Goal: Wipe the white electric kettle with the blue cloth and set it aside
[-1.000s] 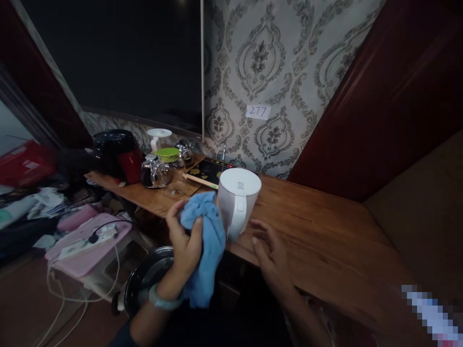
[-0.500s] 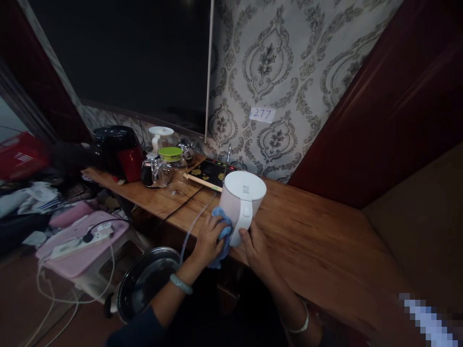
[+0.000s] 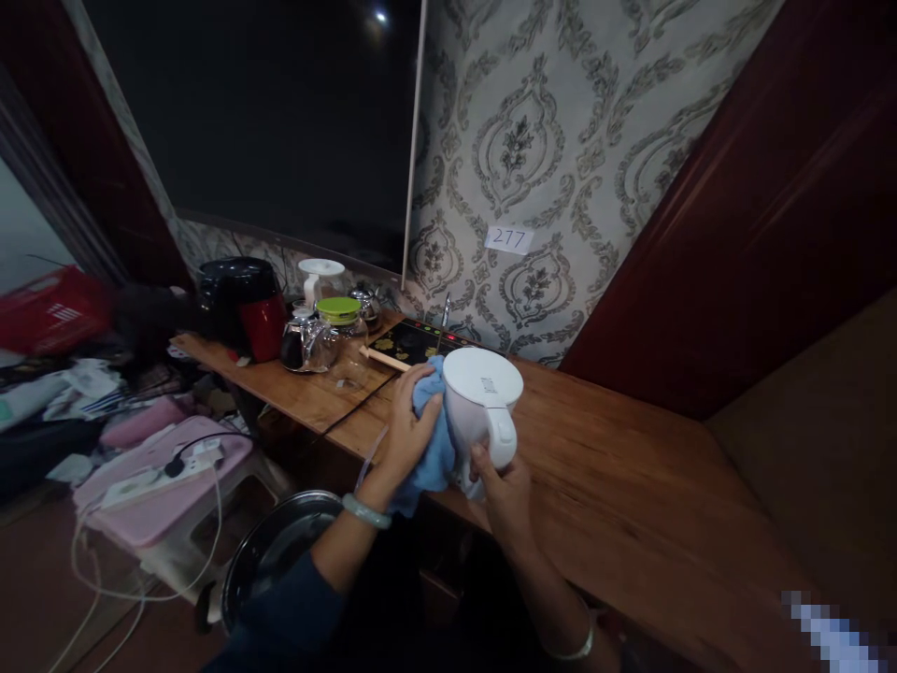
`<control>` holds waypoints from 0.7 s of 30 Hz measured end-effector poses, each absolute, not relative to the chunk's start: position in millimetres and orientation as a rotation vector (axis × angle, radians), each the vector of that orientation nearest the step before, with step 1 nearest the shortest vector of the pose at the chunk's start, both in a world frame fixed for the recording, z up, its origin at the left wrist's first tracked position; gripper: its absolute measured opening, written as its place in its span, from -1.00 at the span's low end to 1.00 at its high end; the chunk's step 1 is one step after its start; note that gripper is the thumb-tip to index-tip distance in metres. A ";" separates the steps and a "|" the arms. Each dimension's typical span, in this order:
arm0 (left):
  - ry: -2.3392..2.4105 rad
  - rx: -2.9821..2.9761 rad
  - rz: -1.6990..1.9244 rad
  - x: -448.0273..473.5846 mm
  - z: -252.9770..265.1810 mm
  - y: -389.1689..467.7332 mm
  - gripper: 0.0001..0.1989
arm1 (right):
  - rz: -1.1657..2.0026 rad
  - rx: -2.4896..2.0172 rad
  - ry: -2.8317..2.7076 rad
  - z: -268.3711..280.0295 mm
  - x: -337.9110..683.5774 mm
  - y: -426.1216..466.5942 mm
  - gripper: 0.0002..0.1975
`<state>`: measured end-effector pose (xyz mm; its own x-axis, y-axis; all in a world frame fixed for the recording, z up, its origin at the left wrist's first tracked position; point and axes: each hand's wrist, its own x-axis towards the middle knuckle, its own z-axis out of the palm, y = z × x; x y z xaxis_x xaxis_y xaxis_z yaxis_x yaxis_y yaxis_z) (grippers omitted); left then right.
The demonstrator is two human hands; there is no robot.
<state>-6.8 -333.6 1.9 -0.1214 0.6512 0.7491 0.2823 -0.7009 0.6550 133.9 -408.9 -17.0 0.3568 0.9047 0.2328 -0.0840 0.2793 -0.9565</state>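
Observation:
A white electric kettle [image 3: 466, 425] with a flat lid hangs over the front edge of the wooden counter [image 3: 617, 467]. Its handle points toward me, and my right hand [image 3: 505, 486] grips the handle's lower part with the thumb on top. On the kettle's left side, my left hand [image 3: 413, 421] presses a blue cloth [image 3: 435, 453] against the wall. The cloth bunches between palm and kettle and drapes below. The kettle's far side is hidden.
Behind the kettle lies a black induction cooker [image 3: 413, 341]. Left of it stand a glass jar with a green lid [image 3: 339, 313], a metal pot [image 3: 303, 341] and a black-red appliance [image 3: 252, 308]. A large pan [image 3: 280, 528] and a pink stool [image 3: 168, 481] are lower left.
My left hand and the cloth have slid up and toward the far side of the kettle. The kettle has turned slightly, its handle swinging right, and shows a little lower and further right.

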 end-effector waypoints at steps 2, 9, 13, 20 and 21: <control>1.067 1.901 1.918 6.8 -10.5 -334.1 -0.70 | 0.792 -1.119 -0.874 -16.9 142.2 -408.9 -0.50; 1.284 1.907 1.479 16.5 -74.1 -341.4 -0.84 | 0.743 -1.130 -0.792 -9.5 190.6 -409.2 -0.51; 1.210 1.724 1.327 4.2 -72.1 -334.1 -0.77 | 0.692 -1.117 -0.872 -11.2 215.6 -405.7 -0.56; 0.821 1.250 1.574 9.4 18.2 -288.8 -0.60 | 0.763 -1.072 -0.899 -18.9 230.8 -397.5 -0.62; 0.748 1.268 1.519 14.6 27.2 -282.5 -0.57 | 0.772 -1.069 -0.894 -19.4 231.5 -396.6 -0.62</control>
<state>14.6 -282.5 27.2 0.0273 0.9360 0.3510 -0.2922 -0.3283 0.8982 231.5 -396.6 -19.4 0.4376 0.8696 0.2286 -0.0997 0.2996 -0.9488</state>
